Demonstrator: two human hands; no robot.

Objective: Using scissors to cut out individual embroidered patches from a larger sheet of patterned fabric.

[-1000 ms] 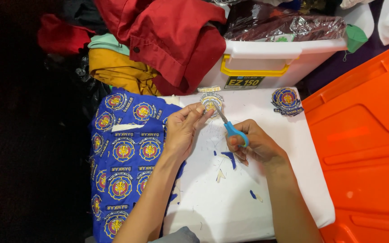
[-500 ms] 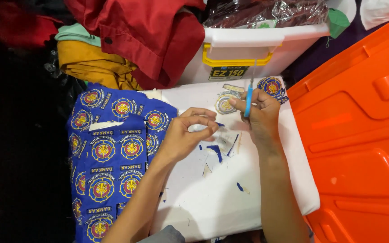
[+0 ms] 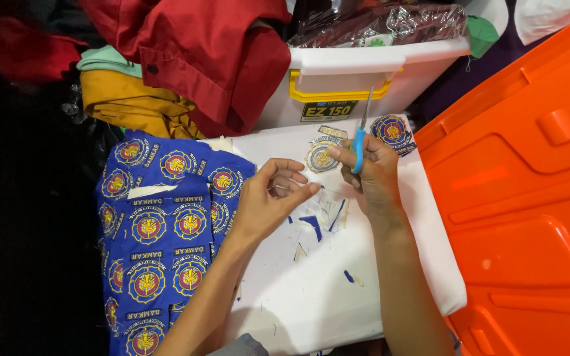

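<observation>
Since half a second ago, little has shifted: the right hand point(image 3: 372, 173) still rests near the far edge of the white plastic lid used as a work surface point(image 3: 311, 296), while the left hand point(image 3: 268, 201) has loosened a little beside it. The right hand's fingers are clenched around the blue-handled scissors point(image 3: 361, 135), whose thin blades point up and away toward the white plastic storage bin with a yellow handle point(image 3: 364, 82). Its fingertips touch a round cut-out embroidered patch point(image 3: 319, 158) lying flat on the lid. The left hand is half open, fingers curled loosely and grasping nothing that can be made out. Small blue and cream fabric trimmings point(image 3: 311, 224) lie between and just below the hands. A second round blue patch point(image 3: 390, 130) sits just beyond the right hand. At the left, a blue cloth sheet covered in uncut round badges point(image 3: 159, 231) overlaps the lid's edge. An orange plastic lid point(image 3: 529, 198) fills the right side.
</observation>
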